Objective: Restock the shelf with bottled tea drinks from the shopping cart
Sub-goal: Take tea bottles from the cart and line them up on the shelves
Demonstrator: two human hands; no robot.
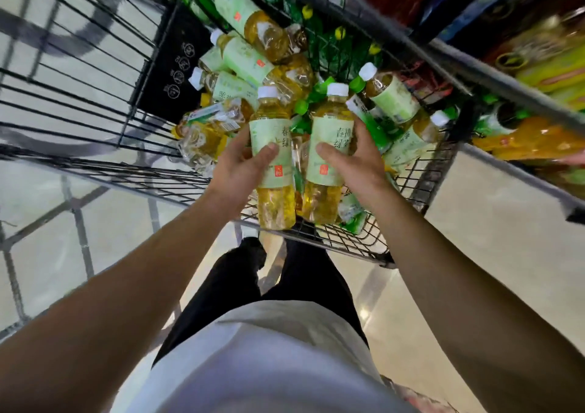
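I look down into a black wire shopping cart (421,175) heaped with several tea bottles (250,61), each with yellow tea, a pale green label and a white cap. My left hand (240,169) grips one upright tea bottle (273,159) by its label, above the cart's near end. Beside it, my right hand (354,165) grips a second upright tea bottle (329,153) the same way. The two held bottles stand side by side, nearly touching. Darker green-labelled bottles (370,124) lie among the others.
The shelf (519,64) runs along the right, close to the cart, stocked with yellow and orange drinks and red packages above. A second wire cart or rack (79,74) stands to the left. Glossy tiled floor (474,238) lies below, and my legs stand behind the cart.
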